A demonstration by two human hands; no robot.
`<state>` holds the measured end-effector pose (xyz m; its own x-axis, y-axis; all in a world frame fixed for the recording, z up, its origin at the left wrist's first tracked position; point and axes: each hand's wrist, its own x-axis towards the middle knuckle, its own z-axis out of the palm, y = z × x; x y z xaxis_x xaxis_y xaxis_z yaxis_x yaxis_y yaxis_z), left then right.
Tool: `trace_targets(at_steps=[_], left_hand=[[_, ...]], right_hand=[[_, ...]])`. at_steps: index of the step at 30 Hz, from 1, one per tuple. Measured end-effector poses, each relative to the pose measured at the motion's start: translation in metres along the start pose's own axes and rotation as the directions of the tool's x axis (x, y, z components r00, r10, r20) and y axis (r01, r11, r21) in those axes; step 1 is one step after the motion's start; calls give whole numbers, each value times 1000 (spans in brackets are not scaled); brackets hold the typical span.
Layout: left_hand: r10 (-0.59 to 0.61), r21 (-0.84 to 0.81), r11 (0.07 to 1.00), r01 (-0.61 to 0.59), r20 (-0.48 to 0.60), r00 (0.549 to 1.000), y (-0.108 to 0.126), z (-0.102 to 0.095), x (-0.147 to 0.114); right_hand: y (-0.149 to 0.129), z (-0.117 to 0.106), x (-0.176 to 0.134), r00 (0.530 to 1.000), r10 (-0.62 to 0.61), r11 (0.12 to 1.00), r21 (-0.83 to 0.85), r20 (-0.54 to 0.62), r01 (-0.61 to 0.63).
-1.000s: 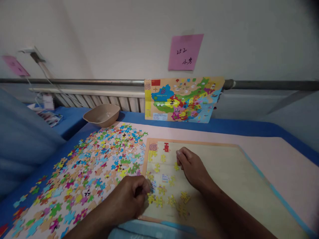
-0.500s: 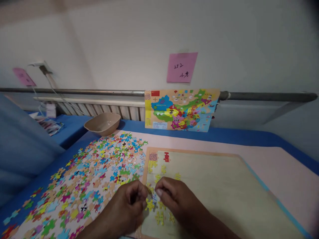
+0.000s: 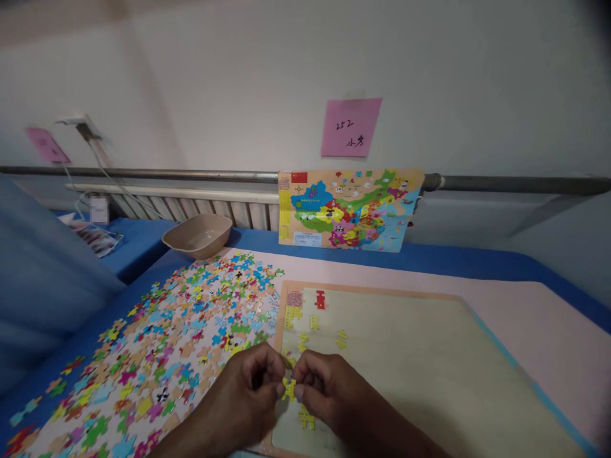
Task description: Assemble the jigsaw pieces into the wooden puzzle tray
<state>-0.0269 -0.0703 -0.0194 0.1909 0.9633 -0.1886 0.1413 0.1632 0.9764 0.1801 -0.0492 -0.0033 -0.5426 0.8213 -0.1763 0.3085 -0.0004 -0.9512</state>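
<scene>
My left hand [image 3: 255, 381] is closed in a pinch over the left side of the puzzle board [image 3: 405, 356]. Opposite it, my right hand [image 3: 329, 388] pinches too, its fingertips almost meeting the left ones. A small yellow jigsaw piece [image 3: 289, 388] shows between the two thumbs, gripped from both sides. Its edges are partly covered by my fingers. Just below lies another yellow jigsaw piece [image 3: 306, 416] on the board. Farther up the board are a red jigsaw piece [image 3: 320, 300] and several loose yellow pieces.
Many mixed puzzle pieces [image 3: 186, 331] spread over the pink sheet to the left. A beige bowl [image 3: 198, 236] stands behind them. The map picture [image 3: 351, 210] hangs from a wall rail [image 3: 214, 175], under a pink note [image 3: 351, 127]. A blue curtain [image 3: 42, 286] hangs at left.
My right hand has come slightly left and down, closer to my left fingertips. The yellow piece now shows between both thumbs. The view has shifted a little.
</scene>
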Motion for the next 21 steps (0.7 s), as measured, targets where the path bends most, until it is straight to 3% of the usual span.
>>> trace_targets(at_steps=[13,18,21], left_hand=[[10,-31,999,-10,-19,1000,4,3,1],[0,-74,997,-1,-12,1000,3,4,1],[13,-18,1000,-13,-28,1000,3,4,-1]], right_hand=[[14,3,3,1000,-15,1000,0,-22,15],[20,6,4,999,4,998,66,-45,-1],[26,8,6,997,19,995,98,-71,-12]])
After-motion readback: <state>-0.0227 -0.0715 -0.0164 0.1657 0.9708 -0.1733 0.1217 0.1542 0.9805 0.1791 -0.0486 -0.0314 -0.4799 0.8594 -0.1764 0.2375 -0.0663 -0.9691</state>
